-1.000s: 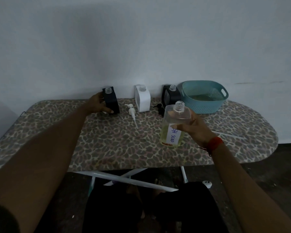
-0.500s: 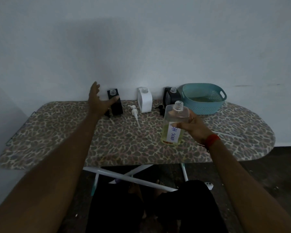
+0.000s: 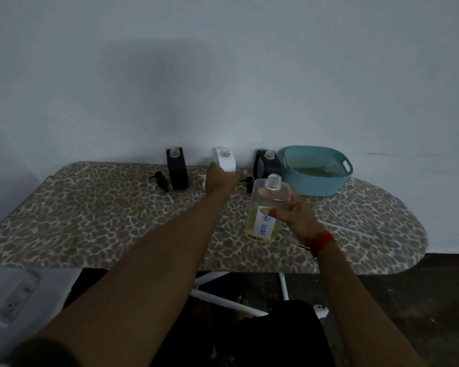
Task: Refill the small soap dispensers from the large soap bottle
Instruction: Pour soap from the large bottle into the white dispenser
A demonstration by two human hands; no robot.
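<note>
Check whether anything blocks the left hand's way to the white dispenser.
Nothing visible does. The left hand is already just in front of the white dispenser, covering its lower part. A white pump peeks out beside the hand, not between them.

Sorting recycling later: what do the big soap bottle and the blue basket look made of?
Big soap bottle: clear glossy plastic, probably; yellowish liquid shows through it and the neck is threaded. Blue basket: matte moulded plastic, judging by its perforated walls and cut-out handle.
</note>
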